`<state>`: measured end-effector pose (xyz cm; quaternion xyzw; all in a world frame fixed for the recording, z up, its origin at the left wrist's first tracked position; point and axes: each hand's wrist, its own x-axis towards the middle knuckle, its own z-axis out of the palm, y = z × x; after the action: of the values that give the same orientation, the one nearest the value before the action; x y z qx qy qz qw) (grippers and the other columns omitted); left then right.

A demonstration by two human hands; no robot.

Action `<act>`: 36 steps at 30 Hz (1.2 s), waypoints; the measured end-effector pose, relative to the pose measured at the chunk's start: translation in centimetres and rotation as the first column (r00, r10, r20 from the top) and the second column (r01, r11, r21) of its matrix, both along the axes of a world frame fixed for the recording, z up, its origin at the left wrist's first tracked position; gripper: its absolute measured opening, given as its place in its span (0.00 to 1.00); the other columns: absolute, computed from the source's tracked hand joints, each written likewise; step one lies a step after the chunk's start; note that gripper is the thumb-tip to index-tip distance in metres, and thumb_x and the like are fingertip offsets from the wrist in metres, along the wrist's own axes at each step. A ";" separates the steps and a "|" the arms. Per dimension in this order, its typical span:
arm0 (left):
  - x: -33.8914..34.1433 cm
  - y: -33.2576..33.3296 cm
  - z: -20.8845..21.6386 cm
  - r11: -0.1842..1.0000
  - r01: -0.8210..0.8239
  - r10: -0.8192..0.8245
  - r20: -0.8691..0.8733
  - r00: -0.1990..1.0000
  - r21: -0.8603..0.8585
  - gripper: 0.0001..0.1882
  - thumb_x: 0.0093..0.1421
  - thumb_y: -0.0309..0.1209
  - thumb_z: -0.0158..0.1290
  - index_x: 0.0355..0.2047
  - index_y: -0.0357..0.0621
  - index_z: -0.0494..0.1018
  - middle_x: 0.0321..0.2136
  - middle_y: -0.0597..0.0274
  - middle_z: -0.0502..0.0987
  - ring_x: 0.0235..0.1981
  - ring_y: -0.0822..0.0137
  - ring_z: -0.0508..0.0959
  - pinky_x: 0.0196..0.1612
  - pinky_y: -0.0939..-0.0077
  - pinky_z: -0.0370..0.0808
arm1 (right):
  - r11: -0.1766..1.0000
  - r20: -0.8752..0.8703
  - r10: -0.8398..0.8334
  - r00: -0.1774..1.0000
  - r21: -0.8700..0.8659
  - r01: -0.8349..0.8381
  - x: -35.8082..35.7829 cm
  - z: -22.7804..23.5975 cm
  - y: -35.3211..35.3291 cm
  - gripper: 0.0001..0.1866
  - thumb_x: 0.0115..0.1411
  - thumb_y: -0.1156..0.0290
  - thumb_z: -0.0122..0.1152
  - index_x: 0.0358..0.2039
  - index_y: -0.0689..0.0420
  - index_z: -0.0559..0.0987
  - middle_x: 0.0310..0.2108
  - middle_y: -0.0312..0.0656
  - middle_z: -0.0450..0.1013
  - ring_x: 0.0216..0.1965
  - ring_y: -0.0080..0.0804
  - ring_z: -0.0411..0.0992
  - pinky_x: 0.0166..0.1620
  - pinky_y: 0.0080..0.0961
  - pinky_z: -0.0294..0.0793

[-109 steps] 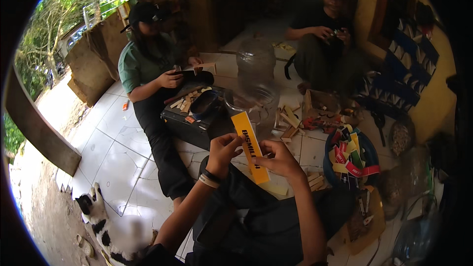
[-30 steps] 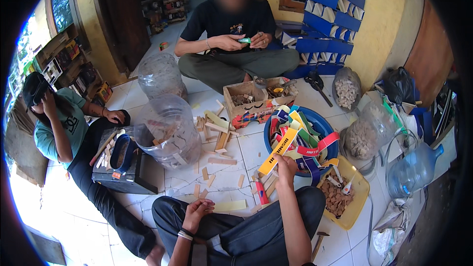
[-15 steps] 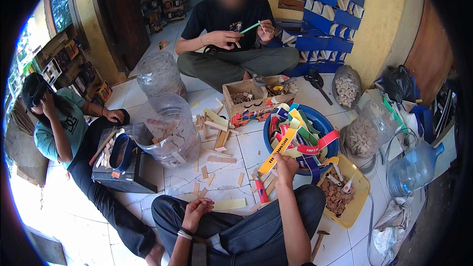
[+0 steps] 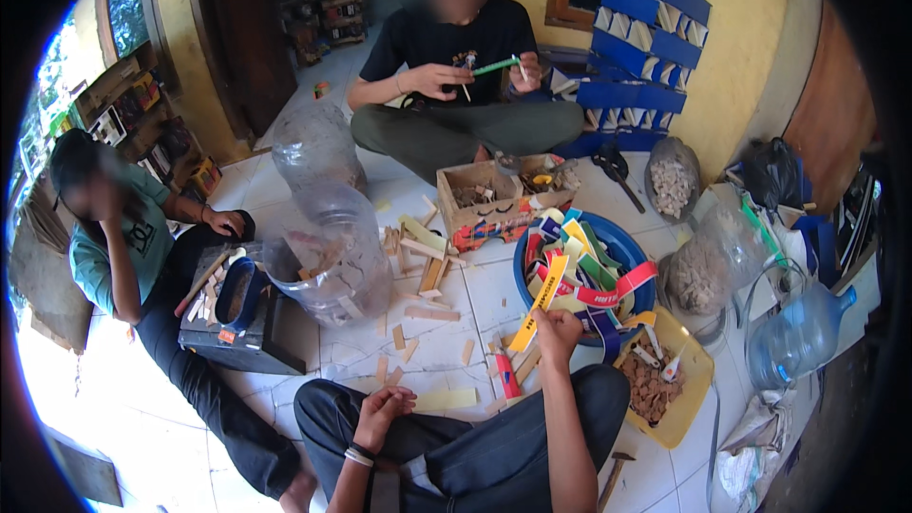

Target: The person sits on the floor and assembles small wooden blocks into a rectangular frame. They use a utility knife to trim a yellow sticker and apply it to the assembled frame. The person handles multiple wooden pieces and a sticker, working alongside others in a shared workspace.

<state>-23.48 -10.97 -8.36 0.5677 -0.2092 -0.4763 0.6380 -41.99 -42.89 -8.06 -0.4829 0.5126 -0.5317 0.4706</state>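
Note:
My right hand is closed on a yellow printed strip, which stands steeply over the near rim of a blue tub. Inside the tub lie more coloured strips: red, green, white and dark blue. My left hand is over my left thigh, fingers curled together; whatever they may pinch is too small to make out. A pale yellow strip lies just beyond its fingertips. Beside my right knee a yellow basin holds brown chips and small white-tipped bottles.
Wooden pieces are scattered on the tiles, near a clear plastic container. A wooden box stands before a seated co-worker handling a green strip. Another person sits left. A hammer lies by my right leg.
The yellow strip in my right hand has swung from a slant to a steeper angle. My left hand has hardly moved. The whole view has shifted slightly.

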 end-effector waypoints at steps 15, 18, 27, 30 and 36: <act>-0.2 0.1 -0.2 1.000 -0.001 0.001 0.020 1.000 0.010 0.13 0.75 0.29 0.46 0.49 0.34 0.77 0.44 0.57 0.82 0.45 0.70 0.82 0.53 0.76 0.78 | 0.997 0.005 0.065 0.998 -0.048 -0.064 -0.1 1.4 0.9 0.11 0.49 0.79 0.75 0.22 0.67 0.77 0.24 0.45 0.79 0.24 0.25 0.76 0.31 0.22 0.75; -0.2 0.1 -0.2 1.000 -0.006 0.006 0.004 1.000 0.001 0.13 0.75 0.29 0.45 0.48 0.34 0.77 0.44 0.56 0.82 0.45 0.70 0.82 0.53 0.76 0.78 | 0.998 0.017 0.067 0.998 -0.015 -0.067 0.0 1.5 0.9 0.11 0.49 0.80 0.75 0.23 0.67 0.77 0.25 0.45 0.79 0.25 0.25 0.76 0.31 0.22 0.75; -0.2 0.1 -0.3 1.000 -0.005 0.005 0.024 1.000 0.014 0.13 0.75 0.30 0.47 0.48 0.33 0.77 0.43 0.57 0.82 0.44 0.70 0.82 0.53 0.76 0.78 | 0.997 0.041 0.073 0.996 -0.028 -0.072 -0.1 1.8 1.2 0.11 0.50 0.81 0.74 0.24 0.67 0.77 0.25 0.45 0.79 0.28 0.25 0.77 0.33 0.21 0.76; -0.1 0.1 -0.3 1.000 -0.005 0.005 0.006 1.000 0.014 0.13 0.75 0.30 0.47 0.48 0.33 0.77 0.43 0.57 0.82 0.44 0.70 0.81 0.53 0.76 0.78 | 0.998 0.071 0.064 0.995 0.001 -0.064 -0.1 2.0 1.3 0.11 0.50 0.81 0.74 0.24 0.67 0.77 0.26 0.45 0.79 0.28 0.25 0.77 0.33 0.22 0.76; -0.2 0.1 0.0 1.000 0.006 -0.006 0.028 1.000 0.000 0.14 0.75 0.30 0.46 0.49 0.33 0.77 0.44 0.57 0.82 0.45 0.70 0.81 0.53 0.76 0.78 | 0.998 0.048 0.061 0.997 -0.002 -0.061 -0.1 1.8 1.1 0.11 0.50 0.82 0.75 0.24 0.67 0.77 0.28 0.46 0.79 0.29 0.26 0.77 0.34 0.22 0.77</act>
<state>-23.64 -10.86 -8.33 0.5737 -0.2200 -0.4703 0.6335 -42.07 -41.75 -6.27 -0.4856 0.4858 -0.5287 0.4986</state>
